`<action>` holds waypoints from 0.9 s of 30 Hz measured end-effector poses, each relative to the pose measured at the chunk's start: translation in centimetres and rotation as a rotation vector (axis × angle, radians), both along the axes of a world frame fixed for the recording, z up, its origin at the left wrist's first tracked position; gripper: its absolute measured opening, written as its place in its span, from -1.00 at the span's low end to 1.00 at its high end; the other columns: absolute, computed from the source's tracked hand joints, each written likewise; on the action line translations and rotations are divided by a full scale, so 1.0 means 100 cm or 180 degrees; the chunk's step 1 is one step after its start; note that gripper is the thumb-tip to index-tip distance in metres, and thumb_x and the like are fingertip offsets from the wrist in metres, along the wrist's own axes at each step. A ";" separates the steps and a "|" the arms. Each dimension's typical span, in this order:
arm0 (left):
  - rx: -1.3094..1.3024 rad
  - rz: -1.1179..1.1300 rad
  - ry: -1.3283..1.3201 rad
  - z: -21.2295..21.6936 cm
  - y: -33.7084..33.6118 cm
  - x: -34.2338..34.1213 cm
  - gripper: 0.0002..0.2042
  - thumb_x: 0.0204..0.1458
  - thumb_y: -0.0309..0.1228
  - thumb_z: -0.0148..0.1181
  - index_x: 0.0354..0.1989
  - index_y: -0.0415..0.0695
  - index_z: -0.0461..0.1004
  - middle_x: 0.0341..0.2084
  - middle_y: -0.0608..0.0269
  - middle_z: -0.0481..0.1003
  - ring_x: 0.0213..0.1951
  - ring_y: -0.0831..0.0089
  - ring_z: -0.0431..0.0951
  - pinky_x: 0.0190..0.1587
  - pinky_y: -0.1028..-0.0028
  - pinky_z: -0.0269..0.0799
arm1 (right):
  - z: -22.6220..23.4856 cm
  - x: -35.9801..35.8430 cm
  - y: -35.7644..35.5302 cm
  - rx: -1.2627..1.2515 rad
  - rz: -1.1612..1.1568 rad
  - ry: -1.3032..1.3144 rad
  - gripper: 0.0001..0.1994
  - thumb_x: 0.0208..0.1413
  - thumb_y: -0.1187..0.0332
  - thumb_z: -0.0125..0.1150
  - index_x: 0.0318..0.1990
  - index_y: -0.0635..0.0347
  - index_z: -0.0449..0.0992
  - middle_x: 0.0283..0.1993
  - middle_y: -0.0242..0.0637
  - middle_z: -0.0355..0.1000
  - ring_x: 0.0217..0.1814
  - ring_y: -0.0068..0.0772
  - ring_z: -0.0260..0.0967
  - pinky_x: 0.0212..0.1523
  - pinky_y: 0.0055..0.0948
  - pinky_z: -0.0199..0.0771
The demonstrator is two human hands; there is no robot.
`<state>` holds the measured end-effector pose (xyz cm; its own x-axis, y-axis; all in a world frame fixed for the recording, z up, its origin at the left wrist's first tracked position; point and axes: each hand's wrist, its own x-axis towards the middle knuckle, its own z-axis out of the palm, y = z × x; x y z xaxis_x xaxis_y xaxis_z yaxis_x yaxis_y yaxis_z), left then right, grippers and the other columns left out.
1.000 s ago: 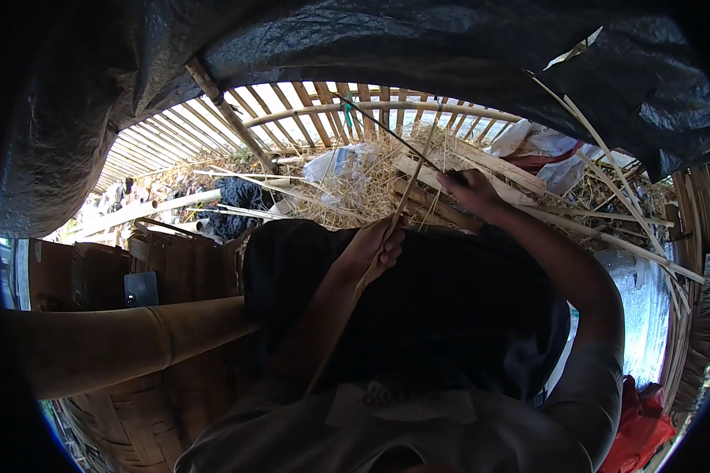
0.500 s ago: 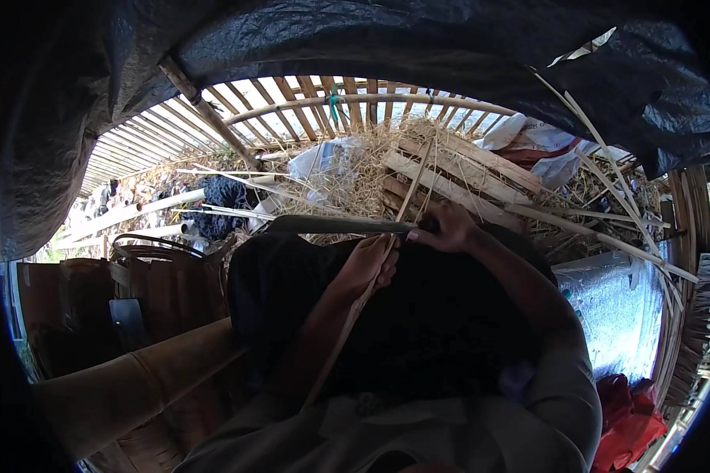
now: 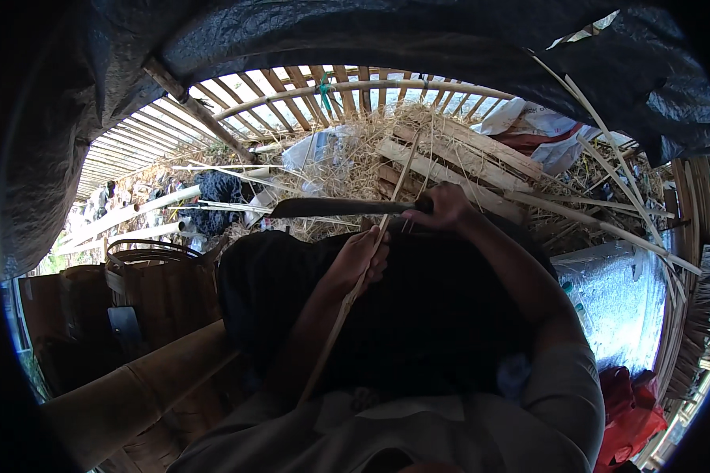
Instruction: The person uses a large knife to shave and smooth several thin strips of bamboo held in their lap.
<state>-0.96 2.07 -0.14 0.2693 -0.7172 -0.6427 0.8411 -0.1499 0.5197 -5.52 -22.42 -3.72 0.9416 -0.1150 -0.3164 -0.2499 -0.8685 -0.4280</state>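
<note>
Our right hand (image 3: 450, 206) grips a long dark knife (image 3: 335, 207) by its handle; our left hand (image 3: 360, 260) pinches a thin bamboo strip (image 3: 341, 319)

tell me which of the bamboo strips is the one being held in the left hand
The thin bamboo strip running diagonally across the lap, pinched in the left hand under the knife blade. The other strips lie loose to the right, untouched.

Straw heap (image 3: 347, 169) (beside wooden crate (image 3: 457, 162)), thick bamboo pole (image 3: 126, 398), black tarp (image 3: 355, 39) overhead
</note>
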 end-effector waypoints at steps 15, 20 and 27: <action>-0.0307 -0.0050 0.0220 -0.012 0.003 -0.012 -0.69 0.40 -0.14 -0.26 -0.22 -0.06 0.34 -0.73 0.49 0.20 -0.79 0.69 0.12 -0.73 0.62 0.03 | 0.020 -0.010 0.017 0.0183 0.0337 -0.0242 -0.31 0.00 -0.37 0.17 -0.52 0.23 0.58 -0.51 -0.05 0.51 -0.35 -0.04 0.54 -0.20 -0.13 0.51; -0.0239 -0.0010 0.0177 -0.018 -0.003 -0.013 -0.70 0.39 -0.13 -0.24 -0.22 -0.05 0.34 -0.73 0.50 0.19 -0.76 0.70 0.13 -0.72 0.63 0.03 | -0.007 -0.006 0.003 0.0206 0.0315 -0.0249 -0.33 0.00 -0.38 0.15 -0.51 0.18 0.58 -0.51 -0.07 0.51 -0.36 -0.01 0.53 -0.21 -0.13 0.51; -0.0144 -0.0208 0.0237 -0.012 0.010 -0.021 -0.71 0.39 -0.13 -0.23 -0.23 -0.03 0.34 -0.74 0.50 0.17 -0.76 0.69 0.13 -0.75 0.61 0.02 | -0.012 0.006 -0.068 -0.0052 -0.1179 0.0334 -0.16 -0.03 -0.50 0.03 -0.54 0.32 0.57 -0.49 0.08 0.51 -0.31 0.05 0.56 -0.14 -0.08 0.51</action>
